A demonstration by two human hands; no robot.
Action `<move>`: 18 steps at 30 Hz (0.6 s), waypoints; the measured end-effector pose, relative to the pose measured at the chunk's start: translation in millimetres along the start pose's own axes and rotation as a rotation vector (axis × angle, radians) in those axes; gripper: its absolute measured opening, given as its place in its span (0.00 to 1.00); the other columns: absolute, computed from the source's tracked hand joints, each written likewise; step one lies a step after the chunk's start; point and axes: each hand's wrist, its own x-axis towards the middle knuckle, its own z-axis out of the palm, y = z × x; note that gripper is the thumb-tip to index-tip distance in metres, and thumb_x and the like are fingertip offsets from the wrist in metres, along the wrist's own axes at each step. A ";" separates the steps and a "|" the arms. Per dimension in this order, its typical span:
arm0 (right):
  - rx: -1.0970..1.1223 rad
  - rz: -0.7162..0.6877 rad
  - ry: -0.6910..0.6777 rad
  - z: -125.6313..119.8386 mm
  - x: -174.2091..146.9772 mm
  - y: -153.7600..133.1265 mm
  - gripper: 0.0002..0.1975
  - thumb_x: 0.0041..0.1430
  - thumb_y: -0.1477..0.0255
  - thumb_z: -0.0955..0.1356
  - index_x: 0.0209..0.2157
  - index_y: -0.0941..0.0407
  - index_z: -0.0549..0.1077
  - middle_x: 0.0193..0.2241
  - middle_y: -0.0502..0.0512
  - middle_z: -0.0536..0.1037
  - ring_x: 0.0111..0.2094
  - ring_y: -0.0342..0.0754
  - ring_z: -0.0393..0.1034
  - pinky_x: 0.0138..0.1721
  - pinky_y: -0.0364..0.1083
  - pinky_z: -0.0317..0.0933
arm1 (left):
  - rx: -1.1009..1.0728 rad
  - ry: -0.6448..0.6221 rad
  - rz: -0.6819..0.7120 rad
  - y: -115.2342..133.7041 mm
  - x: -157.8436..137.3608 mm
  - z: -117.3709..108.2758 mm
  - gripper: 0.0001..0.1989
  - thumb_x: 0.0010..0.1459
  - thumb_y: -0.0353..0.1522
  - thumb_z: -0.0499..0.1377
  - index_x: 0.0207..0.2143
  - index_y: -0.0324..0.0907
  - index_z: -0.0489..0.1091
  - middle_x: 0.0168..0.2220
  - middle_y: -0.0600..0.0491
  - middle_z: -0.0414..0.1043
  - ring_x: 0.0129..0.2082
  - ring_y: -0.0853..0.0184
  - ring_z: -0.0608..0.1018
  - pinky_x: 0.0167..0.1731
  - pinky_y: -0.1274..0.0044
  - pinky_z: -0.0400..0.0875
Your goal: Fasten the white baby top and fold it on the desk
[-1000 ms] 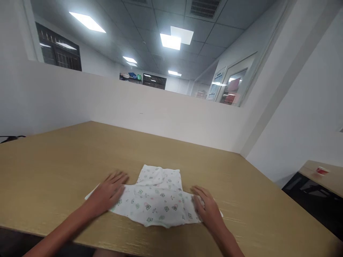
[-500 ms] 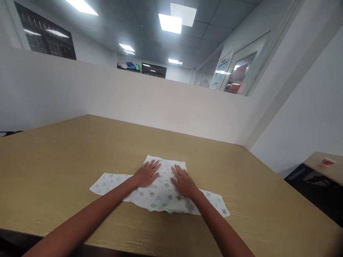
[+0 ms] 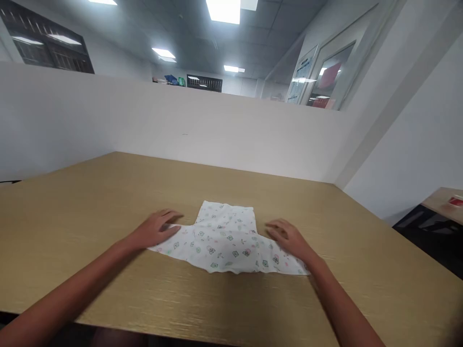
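Observation:
A small white long-sleeved shirt (image 3: 229, 248), printed with green and pink animal figures, lies on the table. Its sleeves stretch out to both sides, and a squarish part of its body points away from me. At the left sleeve, my left hand (image 3: 157, 229) rests with thumb and fingers apart, the thumb over the fabric. Opposite it, my right hand (image 3: 289, 238) hovers over or lightly touches the right sleeve, its fingers loosely bent and a little blurred. Part of that sleeve is hidden beneath the right hand and wrist.
The broad wood-toned table (image 3: 144, 188) runs back to a low white partition (image 3: 217, 130). On the right stands a white wall (image 3: 408, 140), with a black-fronted piece of furniture (image 3: 430, 231) beside the table. A red-and-white item (image 3: 456, 200) sits on top of it.
Both hands have left the middle of the shirt and moved outward, one to each sleeve. The left sleeve now lies closer in. The view has tilted slightly down.

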 end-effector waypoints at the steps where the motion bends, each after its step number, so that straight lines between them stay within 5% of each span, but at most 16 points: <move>1: 0.045 0.080 -0.057 -13.1 -6.5 4.4 0.22 0.67 0.53 0.64 0.47 0.54 0.81 0.49 0.60 0.79 0.49 0.56 0.73 0.53 0.54 0.66 | 0.018 -0.017 -0.049 -8.4 -12.4 -5.8 0.26 0.64 0.50 0.55 0.59 0.51 0.71 0.58 0.48 0.72 0.56 0.54 0.73 0.57 0.64 0.64; 5: 0.121 0.281 -0.262 -46.4 -25.7 21.5 0.23 0.59 0.50 0.69 0.37 0.56 0.81 0.36 0.57 0.80 0.37 0.51 0.72 0.39 0.47 0.64 | 0.073 -0.053 -0.178 -28.7 -43.0 -15.9 0.25 0.60 0.53 0.57 0.52 0.50 0.74 0.55 0.48 0.72 0.54 0.53 0.73 0.55 0.64 0.63; 10: 0.068 0.353 -0.359 -51.3 -34.1 35.0 0.17 0.45 0.58 0.74 0.27 0.56 0.71 0.25 0.48 0.69 0.28 0.43 0.59 0.29 0.43 0.53 | -0.015 -0.112 -0.205 -31.0 -39.0 -26.7 0.20 0.60 0.50 0.56 0.39 0.43 0.69 0.39 0.51 0.73 0.38 0.60 0.73 0.39 0.73 0.66; 14: 0.104 0.300 -0.280 -50.6 -34.2 28.3 0.13 0.46 0.61 0.71 0.26 0.56 0.67 0.26 0.49 0.68 0.29 0.44 0.59 0.30 0.42 0.53 | -0.087 -0.145 -0.265 -22.4 -31.6 -46.0 0.17 0.60 0.49 0.55 0.36 0.44 0.64 0.28 0.58 0.66 0.29 0.67 0.66 0.30 0.78 0.61; 18: 0.212 0.265 -0.171 -52.9 -33.6 20.8 0.12 0.48 0.62 0.71 0.30 0.56 0.74 0.28 0.52 0.73 0.31 0.46 0.63 0.31 0.43 0.56 | -0.217 -0.160 -0.348 6.7 -22.1 -65.8 0.19 0.61 0.51 0.57 0.48 0.50 0.65 0.25 0.62 0.60 0.27 0.71 0.64 0.28 0.82 0.58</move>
